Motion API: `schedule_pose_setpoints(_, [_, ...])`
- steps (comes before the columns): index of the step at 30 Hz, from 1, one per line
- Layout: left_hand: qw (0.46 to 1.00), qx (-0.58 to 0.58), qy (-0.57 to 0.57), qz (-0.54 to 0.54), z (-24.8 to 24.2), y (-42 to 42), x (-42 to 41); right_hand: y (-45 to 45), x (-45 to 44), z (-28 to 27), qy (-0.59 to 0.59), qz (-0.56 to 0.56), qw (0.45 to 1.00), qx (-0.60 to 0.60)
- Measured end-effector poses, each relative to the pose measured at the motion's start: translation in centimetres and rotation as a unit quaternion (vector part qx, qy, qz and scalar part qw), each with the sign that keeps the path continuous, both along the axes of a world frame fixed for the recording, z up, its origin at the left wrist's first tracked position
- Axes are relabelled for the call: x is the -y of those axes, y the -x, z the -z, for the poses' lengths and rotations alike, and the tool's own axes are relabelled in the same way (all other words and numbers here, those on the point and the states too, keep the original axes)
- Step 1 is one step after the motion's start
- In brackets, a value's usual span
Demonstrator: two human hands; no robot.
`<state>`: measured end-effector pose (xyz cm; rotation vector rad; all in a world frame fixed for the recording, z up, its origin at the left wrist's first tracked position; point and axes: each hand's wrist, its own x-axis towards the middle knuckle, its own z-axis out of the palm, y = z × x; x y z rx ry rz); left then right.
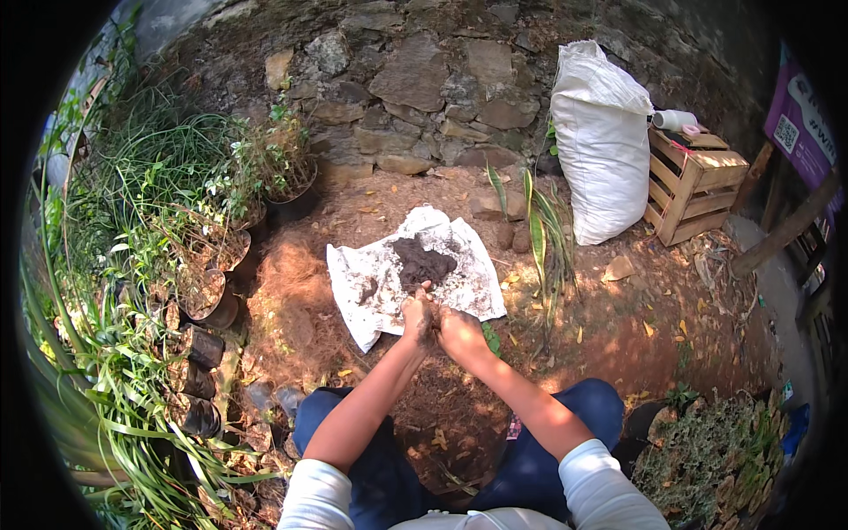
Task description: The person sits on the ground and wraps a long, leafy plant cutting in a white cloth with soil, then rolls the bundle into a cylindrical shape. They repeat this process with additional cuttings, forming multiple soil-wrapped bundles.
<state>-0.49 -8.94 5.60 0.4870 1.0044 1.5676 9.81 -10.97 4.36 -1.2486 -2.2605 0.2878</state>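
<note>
My left hand and my right hand meet in front of me, fingers curled towards each other and smudged with dark soil. Whether anything is between them is hidden by the hands themselves. Both are over the near edge of a white sheet, perhaps a flattened woven sack, spread on the ground. Just beyond my fingertips, a heap of dark, moist-looking soil lies on that sheet. Soil crumbs are scattered around the heap, and a smaller patch of soil lies to its left.
Brown fibre covers the ground left of the sheet, near potted plants. To the right are variegated leaves, a full white woven sack and a wooden crate with a white container on top. A stone wall stands behind.
</note>
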Motion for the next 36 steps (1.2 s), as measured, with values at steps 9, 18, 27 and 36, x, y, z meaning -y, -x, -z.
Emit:
schedule_pose_setpoints(9, [0.993,0.113,0.032,0.028,-0.7,3.0,-2.1,1.7,-3.4,1.1,0.388,-0.074,0.811,-0.432])
schedule_pose_setpoints(18, [0.987,0.042,-0.091,0.125,-3.9,3.8,-1.3,-1.4,-2.9,0.6,0.567,-0.342,0.553,-0.506])
schedule_pose_setpoints(27, [0.92,0.041,-0.113,0.373,-5.6,6.0,-0.9,-3.7,-4.9,-3.0,0.2,-0.201,0.932,-0.227])
schedule_pose_setpoints(36, [0.768,-0.467,-0.03,0.437,-3.0,6.7,-0.9,-2.8,-3.3,-7.5,0.07,-0.14,0.936,0.314])
